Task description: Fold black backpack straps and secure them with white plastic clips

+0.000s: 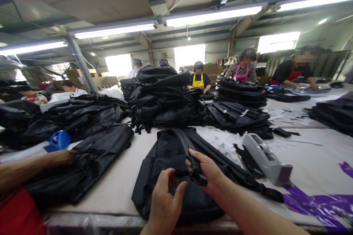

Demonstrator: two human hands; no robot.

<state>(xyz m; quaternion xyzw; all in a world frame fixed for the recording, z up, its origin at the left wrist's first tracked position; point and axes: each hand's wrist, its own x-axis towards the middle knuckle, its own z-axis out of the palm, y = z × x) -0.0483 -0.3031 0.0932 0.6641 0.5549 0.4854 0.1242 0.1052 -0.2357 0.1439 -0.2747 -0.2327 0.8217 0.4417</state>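
Observation:
A black backpack (165, 161) lies flat on the table's near edge in front of me. My right hand (208, 170) is closed on its black shoulder strap (184, 147), pinching the strap's buckle end above the bag. My left hand (164, 200) is raised just left of it, fingers curled, thumb and forefinger pinching the same strap end. The strap runs up from my hands over the bag's top.
A grey tape dispenser (266, 159) sits right of the bag, with purple tape scraps (317, 202) beyond. Another person's arm (33, 167) rests on a black bag (88, 161) at left, near a blue dispenser (59, 140). Stacked black backpacks (162, 95) fill the middle; several workers stand behind.

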